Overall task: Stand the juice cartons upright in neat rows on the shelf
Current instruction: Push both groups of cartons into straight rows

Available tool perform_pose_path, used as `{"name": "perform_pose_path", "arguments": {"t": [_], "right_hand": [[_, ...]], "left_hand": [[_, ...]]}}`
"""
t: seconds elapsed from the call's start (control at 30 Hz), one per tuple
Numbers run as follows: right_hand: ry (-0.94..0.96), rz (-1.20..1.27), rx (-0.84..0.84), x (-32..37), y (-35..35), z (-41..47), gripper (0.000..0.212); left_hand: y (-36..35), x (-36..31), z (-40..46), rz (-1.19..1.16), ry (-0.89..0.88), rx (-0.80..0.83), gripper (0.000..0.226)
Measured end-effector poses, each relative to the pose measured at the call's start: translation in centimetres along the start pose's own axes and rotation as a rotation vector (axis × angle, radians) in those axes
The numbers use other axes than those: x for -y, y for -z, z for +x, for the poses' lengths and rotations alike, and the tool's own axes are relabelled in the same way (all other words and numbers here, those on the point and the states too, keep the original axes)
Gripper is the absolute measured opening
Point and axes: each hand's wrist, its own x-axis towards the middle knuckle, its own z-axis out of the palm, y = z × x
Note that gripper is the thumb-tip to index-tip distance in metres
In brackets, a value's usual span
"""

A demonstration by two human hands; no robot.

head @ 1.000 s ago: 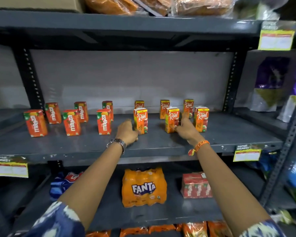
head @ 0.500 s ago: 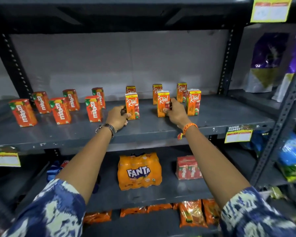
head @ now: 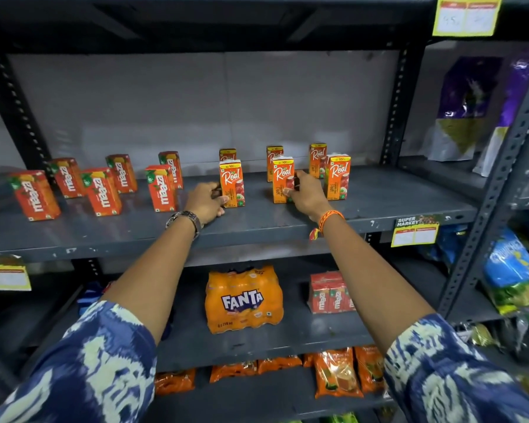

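Your left hand (head: pixel 206 200) grips the left side of an upright orange "Real" apple juice carton (head: pixel 232 183) in the front row of the dark grey metal shelf (head: pixel 257 221), fingers wrapped round its lower edge; your right hand (head: pixel 306 193) clasps the right side of the next orange "Real" carton (head: pixel 283 180), also upright, thumb on its front where "APPLE" reads vertically. A third front-row "Real" carton (head: pixel 337 177) stands just beside your right hand, untouched, and three more "Real" cartons (head: pixel 318 160) stand behind in a back row, partly hidden by the front ones. To the left of your left hand, six red-orange "maaza" cartons (head: pixel 161 188) stand upright in two loose rows, some turned at a slight angle, well apart from one another. A small yellow band at the top of the "Real" cartons reads "10/-". A steel watch (head: pixel 185 218) sits on your left wrist and an orange braided thread band (head: pixel 329 217) on the right. On the shelf below lie an orange shrink-wrapped "FANTA" bottle pack (head: pixel 243 299) and a red wrapped "maaza" multipack (head: pixel 330 293). A yellow price tag headed "SUPER MARKET" (head: pixel 416 229) hangs on the shelf edge at right; its smaller print is too blurred to read.
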Motion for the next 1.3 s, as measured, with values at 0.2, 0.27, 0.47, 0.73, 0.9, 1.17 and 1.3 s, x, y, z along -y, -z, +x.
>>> {"name": "perform_pose_path", "arguments": {"t": [0.2, 0.27, 0.47, 0.73, 0.9, 1.17, 1.3], "right_hand": [[-0.017, -0.008, 0.002, 0.0, 0.0, 0.0, 0.052], [-0.02, -0.001, 0.003, 0.1, 0.0, 0.0, 0.05], [-0.022, -0.017, 0.041, -0.1, 0.6, -0.3, 0.042], [0.141, 0.201, -0.46, -3.0, 3.1, -3.9, 0.021], [0.035, 0.204, -0.602, -5.1, 6.0, -2.8, 0.038], [-0.174, 0.202, -0.139, -6.5, 7.9, 1.1, 0.057], [-0.151, 0.145, -0.169, -6.8, 7.3, 1.3, 0.044]], "left_hand": [[0.1, 0.0, -0.1, -0.018, 0.008, 0.014, 0.035], [0.1, 0.0, -0.2, -0.013, 0.007, 0.011, 0.035], [0.8, -0.6, -1.9, 0.031, 0.027, 0.032, 0.047], [-1.3, -0.5, -11.0, 0.452, -0.311, -0.172, 0.051], [-2.6, 0.2, -12.3, 0.7, -0.371, -0.182, 0.063], [-2.9, 1.1, -12.3, 0.766, -0.417, -0.23, 0.06], [-2.9, 1.2, -12.3, 0.777, -0.411, -0.231, 0.059]]}}
